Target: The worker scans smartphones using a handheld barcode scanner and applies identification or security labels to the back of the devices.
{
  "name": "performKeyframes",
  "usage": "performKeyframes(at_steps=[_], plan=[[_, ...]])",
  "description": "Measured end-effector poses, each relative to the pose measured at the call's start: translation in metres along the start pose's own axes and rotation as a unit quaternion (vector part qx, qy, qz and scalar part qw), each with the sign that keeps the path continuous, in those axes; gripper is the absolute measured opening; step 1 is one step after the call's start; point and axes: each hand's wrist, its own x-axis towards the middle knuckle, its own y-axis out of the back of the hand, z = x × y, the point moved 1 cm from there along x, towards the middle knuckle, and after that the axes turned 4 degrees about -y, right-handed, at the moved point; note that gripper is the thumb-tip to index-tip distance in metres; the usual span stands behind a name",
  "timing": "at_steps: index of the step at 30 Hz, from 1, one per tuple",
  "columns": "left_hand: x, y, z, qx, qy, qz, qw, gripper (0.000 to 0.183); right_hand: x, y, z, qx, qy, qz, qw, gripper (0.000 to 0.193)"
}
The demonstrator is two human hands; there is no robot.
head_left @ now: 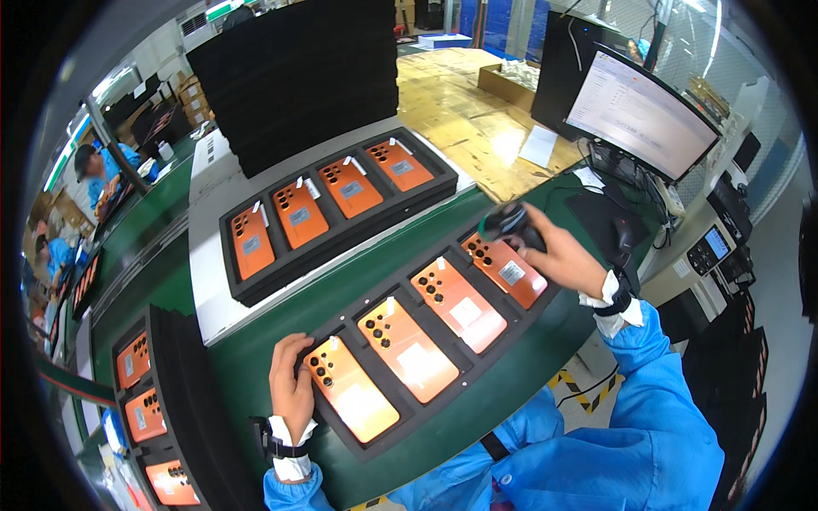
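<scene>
A black foam tray (pixel 388 443) lies on the green bench top, holding several orange phones with their camera sides up. Small white labels sit on the phones' backs. My left hand (pixel 291 383) grips the tray's left end, its fingers bent along the edge beside the leftmost phone (pixel 354 400). In my right hand (pixel 562 255) is a black handheld scanner (pixel 514 226) with a greenish front end. It is held above the rightmost phone (pixel 518 277) and hides part of its top; the scanner is slightly blurred.
Behind stands a second black tray (pixel 256 294) of orange phones on a white surface, before a tall black foam stack (pixel 298 85). More trays (pixel 183 375) are stacked at left. A monitor (pixel 643 111) and label printer (pixel 703 255) stand at right. Co-workers (pixel 106 175) sit far left.
</scene>
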Motion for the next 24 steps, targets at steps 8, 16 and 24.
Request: performKeyframes(at_steps=[8, 16, 24], plan=[[0.002, 0.021, -0.025, -0.021, 0.032, 0.020, 0.999, 0.051, 0.005, 0.015, 0.122, -0.107, -0.096, 0.118, 0.983, 0.082], [-0.005, 0.031, -0.051, -0.063, 0.056, 0.113, 0.990, 0.051, -0.012, 0.005, 0.076, -0.127, 0.025, 0.249, 0.960, 0.049], [-0.005, 0.023, -0.047, -0.042, 0.046, 0.098, 0.993, 0.033, 0.034, -0.046, 0.049, -0.003, 0.068, 0.030, 0.997, 0.045]])
